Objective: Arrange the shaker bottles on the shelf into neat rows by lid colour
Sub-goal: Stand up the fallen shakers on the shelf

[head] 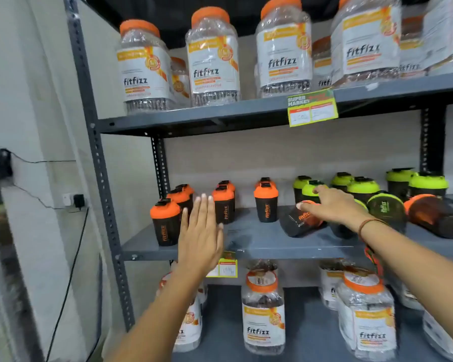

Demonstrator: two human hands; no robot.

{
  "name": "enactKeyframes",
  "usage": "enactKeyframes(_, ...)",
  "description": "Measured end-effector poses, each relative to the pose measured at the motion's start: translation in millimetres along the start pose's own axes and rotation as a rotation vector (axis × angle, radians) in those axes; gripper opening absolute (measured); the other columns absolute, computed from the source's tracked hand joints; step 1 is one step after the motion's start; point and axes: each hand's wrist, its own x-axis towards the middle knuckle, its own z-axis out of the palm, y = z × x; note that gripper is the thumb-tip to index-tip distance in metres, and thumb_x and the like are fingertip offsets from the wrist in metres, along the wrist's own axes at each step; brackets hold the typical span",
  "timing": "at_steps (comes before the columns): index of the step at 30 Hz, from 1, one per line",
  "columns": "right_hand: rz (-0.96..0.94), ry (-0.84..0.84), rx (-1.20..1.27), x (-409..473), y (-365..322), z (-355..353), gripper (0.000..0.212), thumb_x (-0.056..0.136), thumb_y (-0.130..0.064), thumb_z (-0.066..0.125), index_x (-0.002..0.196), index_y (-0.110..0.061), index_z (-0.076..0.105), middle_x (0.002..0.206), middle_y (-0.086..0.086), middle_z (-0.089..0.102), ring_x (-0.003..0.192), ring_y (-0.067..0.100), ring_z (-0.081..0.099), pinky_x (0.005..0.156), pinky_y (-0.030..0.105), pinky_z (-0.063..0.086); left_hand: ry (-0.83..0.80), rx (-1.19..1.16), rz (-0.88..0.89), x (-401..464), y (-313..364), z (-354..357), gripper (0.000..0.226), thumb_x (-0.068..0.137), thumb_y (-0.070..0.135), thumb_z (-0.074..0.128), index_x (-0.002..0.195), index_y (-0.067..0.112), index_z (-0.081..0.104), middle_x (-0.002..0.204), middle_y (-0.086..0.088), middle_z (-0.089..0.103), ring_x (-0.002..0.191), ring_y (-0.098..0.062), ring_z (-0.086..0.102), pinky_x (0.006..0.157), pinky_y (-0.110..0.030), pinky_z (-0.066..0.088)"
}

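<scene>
Right hand [332, 207] splayed over tipped orange-lid shaker [300, 222], middle shelf [259, 241] at 3 o'clock, grip unconfirmed. Left hand [202, 231] flat, empty. Grab body, stand upright beside orange row [266, 202].

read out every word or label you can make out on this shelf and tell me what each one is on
"fitfizz": jars on the top shelf
"fitfizz": jars on the bottom shelf
"fitfizz": upright orange-lid shakers, printed vertically
"fitfizz": tipped shaker under the right hand
"fitfizz": tipped green-lid shaker
"SUPER MARKET": price tag on the top shelf edge; its prices are unreadable
Lower price tag: too blurred
Small print on jar labels: unreadable
</scene>
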Motion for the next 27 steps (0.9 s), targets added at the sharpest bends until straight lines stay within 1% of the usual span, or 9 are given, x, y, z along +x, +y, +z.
enactKeyframes(3,0.063,-0.071,-0.237,24,-4,13,0.082,0.081,-0.080,0.037,0.129,-0.016,0.052,0.136,0.017,0.057,0.123,0.040,0.053,0.093,0.045,0.044,-0.062,-0.009,-0.060,-1,-16,31,0.063,0.097,0.037,0.025,0.153,0.009,0.015,0.162,-0.008,0.017,0.150,-0.020,0.009,0.122,-0.045,0.010)
enactKeyframes(5,0.091,-0.094,-0.295,36,-8,19,0.082,0.082,-0.081,0.033,0.127,-0.016,0.055,0.136,0.014,0.058,0.123,0.037,0.053,0.090,0.044,0.043,-0.123,-0.009,-0.059,-5,-27,57,0.064,0.097,0.039,0.023,0.153,0.009,0.014,0.162,-0.008,0.017,0.150,-0.020,0.009,0.121,-0.042,0.005)
enactKeyframes(10,0.113,-0.029,-0.368,74,-11,39,0.081,0.081,-0.081,0.035,0.121,-0.015,0.060,0.126,0.011,0.064,0.120,0.033,0.056,0.078,0.039,0.040,-0.363,-0.019,-0.071,0,-45,94,0.077,0.087,0.049,-0.006,0.154,0.011,0.006,0.163,-0.003,0.010,0.151,-0.016,0.001,0.119,-0.036,-0.008)
enactKeyframes(16,0.187,-0.135,-0.446,95,-20,63,0.091,0.072,-0.091,0.031,0.118,-0.021,0.067,0.118,0.004,0.068,0.112,0.027,0.060,0.074,0.032,0.040,-0.539,-0.135,-0.098,13,-63,104,0.058,0.101,0.040,0.018,0.151,0.012,0.026,0.159,-0.006,0.028,0.148,-0.018,0.020,0.121,-0.038,0.007)
enactKeyframes(19,0.223,-0.231,-0.378,94,-23,67,0.096,0.070,-0.091,0.033,0.133,-0.021,0.054,0.132,0.007,0.061,0.118,0.031,0.058,0.085,0.036,0.046,-0.620,-0.146,-0.077,23,-71,106,0.057,0.101,0.038,0.020,0.151,0.011,0.024,0.160,-0.007,0.024,0.148,-0.018,0.020,0.121,-0.039,0.009)
enactKeyframes(21,0.247,-0.298,-0.292,90,-30,69,0.102,0.067,-0.091,0.041,0.140,-0.019,0.042,0.135,0.013,0.057,0.111,0.036,0.063,0.089,0.038,0.052,-0.668,-0.146,-0.066,29,-76,108,0.058,0.101,0.038,0.019,0.152,0.012,0.021,0.161,-0.006,0.020,0.149,-0.018,0.016,0.121,-0.039,0.008)
enactKeyframes(23,0.291,-0.346,-0.141,86,-36,71,0.108,0.063,-0.086,0.053,0.144,-0.018,0.032,0.131,0.018,0.054,0.092,0.038,0.070,0.081,0.044,0.060,-0.699,-0.154,-0.060,33,-79,109,0.059,0.101,0.039,0.018,0.153,0.012,0.019,0.162,-0.007,0.017,0.150,-0.018,0.013,0.121,-0.040,0.008)
enactKeyframes(25,0.337,-0.360,0.006,85,-37,77,0.106,0.068,-0.076,0.062,0.149,-0.021,0.022,0.127,0.020,0.051,0.074,0.036,0.073,0.072,0.045,0.062,-0.719,-0.164,-0.044,34,-82,110,0.059,0.101,0.040,0.018,0.153,0.012,0.017,0.162,-0.007,0.015,0.150,-0.018,0.012,0.121,-0.040,0.007)
enactKeyframes(27,0.360,-0.354,0.068,84,-36,82,0.104,0.072,-0.070,0.063,0.151,-0.021,0.016,0.127,0.021,0.052,0.082,0.037,0.072,0.078,0.046,0.061,-0.721,-0.166,-0.034,34,-86,110,0.059,0.101,0.040,0.018,0.153,0.012,0.017,0.163,-0.006,0.014,0.150,-0.018,0.011,0.121,-0.040,0.006)
